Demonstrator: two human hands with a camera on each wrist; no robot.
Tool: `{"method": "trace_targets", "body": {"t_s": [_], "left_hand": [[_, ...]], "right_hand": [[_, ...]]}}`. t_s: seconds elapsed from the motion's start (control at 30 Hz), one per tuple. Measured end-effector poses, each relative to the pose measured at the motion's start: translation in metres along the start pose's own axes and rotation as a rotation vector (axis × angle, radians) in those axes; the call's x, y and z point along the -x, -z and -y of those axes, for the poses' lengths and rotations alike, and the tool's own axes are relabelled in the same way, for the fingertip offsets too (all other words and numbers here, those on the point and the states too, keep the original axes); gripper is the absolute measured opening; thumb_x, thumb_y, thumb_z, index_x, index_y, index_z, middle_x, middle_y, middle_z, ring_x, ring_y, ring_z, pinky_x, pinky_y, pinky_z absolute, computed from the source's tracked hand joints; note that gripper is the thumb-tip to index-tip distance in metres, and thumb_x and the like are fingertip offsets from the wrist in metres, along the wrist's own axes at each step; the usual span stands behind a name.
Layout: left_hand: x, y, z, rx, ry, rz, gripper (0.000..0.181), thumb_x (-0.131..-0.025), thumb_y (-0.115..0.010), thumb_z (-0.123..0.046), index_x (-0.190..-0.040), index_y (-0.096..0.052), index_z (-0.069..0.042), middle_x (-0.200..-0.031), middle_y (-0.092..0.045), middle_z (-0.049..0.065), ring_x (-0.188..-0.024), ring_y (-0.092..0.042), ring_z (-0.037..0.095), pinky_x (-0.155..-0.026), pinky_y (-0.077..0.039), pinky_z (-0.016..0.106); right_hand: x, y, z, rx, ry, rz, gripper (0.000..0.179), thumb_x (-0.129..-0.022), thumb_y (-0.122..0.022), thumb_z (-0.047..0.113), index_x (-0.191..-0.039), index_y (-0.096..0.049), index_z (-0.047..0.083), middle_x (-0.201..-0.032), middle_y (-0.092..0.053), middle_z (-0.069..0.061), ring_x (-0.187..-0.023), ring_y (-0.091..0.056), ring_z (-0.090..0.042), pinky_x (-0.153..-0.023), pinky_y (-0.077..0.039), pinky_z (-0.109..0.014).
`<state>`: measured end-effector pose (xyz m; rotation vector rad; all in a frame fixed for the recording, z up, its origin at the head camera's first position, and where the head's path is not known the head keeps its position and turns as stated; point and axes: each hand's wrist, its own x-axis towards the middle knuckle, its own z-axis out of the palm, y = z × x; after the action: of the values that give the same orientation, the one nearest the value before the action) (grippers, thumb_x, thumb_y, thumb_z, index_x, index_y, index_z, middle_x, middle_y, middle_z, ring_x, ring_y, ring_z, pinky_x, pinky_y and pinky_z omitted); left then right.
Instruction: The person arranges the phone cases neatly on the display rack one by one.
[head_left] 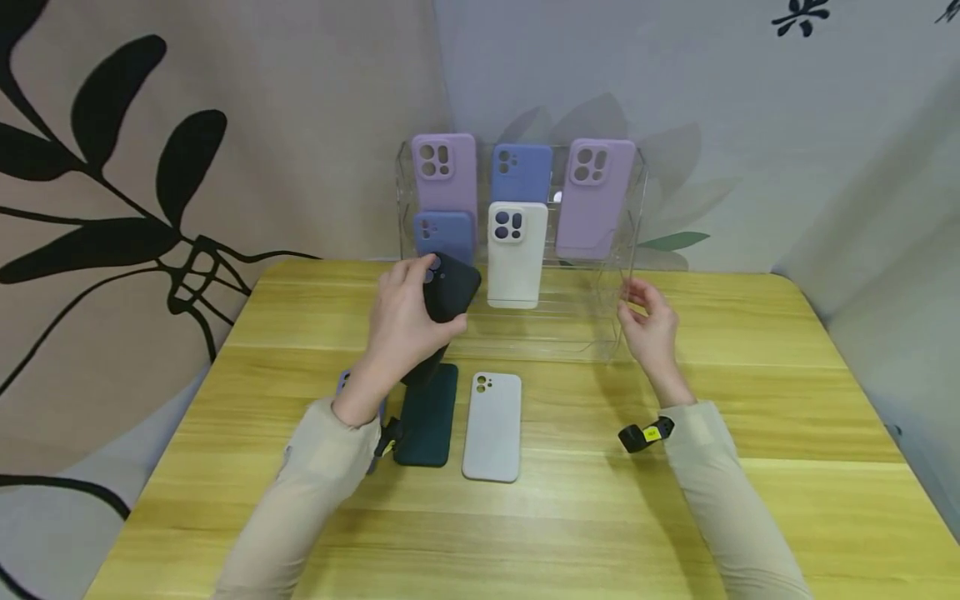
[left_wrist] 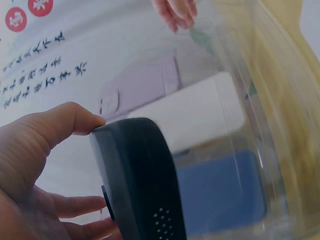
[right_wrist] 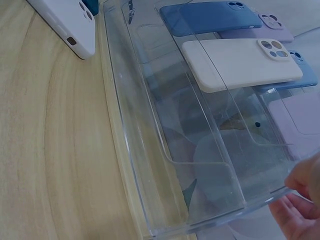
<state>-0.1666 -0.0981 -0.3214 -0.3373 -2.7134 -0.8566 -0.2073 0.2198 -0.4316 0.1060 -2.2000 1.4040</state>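
My left hand (head_left: 405, 317) grips a black phone case (head_left: 452, 287) by its long sides and holds it tilted in front of the clear stand. In the left wrist view, this black case (left_wrist: 142, 175) shows its end with small speaker holes. My right hand (head_left: 651, 327) pinches the right side edge of the clear tiered display stand (head_left: 609, 333), thumb on one face and fingers on the other. A white case (head_left: 517, 262) and a blue case (head_left: 444, 232) stand on the stand's lower tier. Behind them are two purple cases (head_left: 600, 200) and another blue case (head_left: 521, 171).
On the wooden table (head_left: 570, 533) lie a dark green case (head_left: 427, 425) and a light grey case (head_left: 492, 429). A blue case (head_left: 344, 379) is mostly hidden under my left forearm. Close behind the stand rises a wall (head_left: 337, 125).
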Motion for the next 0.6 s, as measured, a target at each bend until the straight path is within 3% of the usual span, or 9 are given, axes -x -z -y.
{"method": "trace_targets", "body": {"t_s": [0.2,0.47,0.6], "left_hand": [[-0.01,-0.013,-0.017,0.071,-0.04,-0.002,0.077,-0.071,-0.077,-0.025,-0.135,-0.045,0.002,-0.129,-0.047,0.022,-0.117,-0.041,0.037,-0.096,-0.041,0.048],[-0.023,-0.034,-0.041,0.197,-0.063,-0.013,0.08,-0.072,-0.076,-0.025,-0.139,-0.04,-0.001,-0.134,-0.043,0.02,-0.115,-0.04,0.035,-0.09,-0.042,0.047],[-0.031,-0.048,-0.055,0.244,-0.097,-0.063,0.082,-0.071,-0.076,-0.026,-0.14,-0.038,-0.001,-0.131,-0.043,0.02,-0.11,-0.041,0.034,-0.086,-0.042,0.045]], "right_hand": [[0.0,0.001,0.003,-0.005,-0.017,0.009,0.03,-0.085,-0.056,-0.012,-0.114,-0.056,-0.014,-0.108,-0.06,-0.03,-0.1,-0.059,-0.04,-0.072,-0.043,-0.002],[0.006,0.004,0.037,-0.017,0.011,0.005,0.028,-0.082,-0.054,-0.018,-0.11,-0.053,-0.021,-0.104,-0.058,-0.037,-0.096,-0.058,-0.048,-0.072,-0.043,-0.002],[0.006,0.004,0.039,-0.036,0.012,0.004,0.027,-0.082,-0.054,-0.018,-0.109,-0.053,-0.022,-0.103,-0.058,-0.038,-0.096,-0.058,-0.05,-0.072,-0.044,-0.003]]}}
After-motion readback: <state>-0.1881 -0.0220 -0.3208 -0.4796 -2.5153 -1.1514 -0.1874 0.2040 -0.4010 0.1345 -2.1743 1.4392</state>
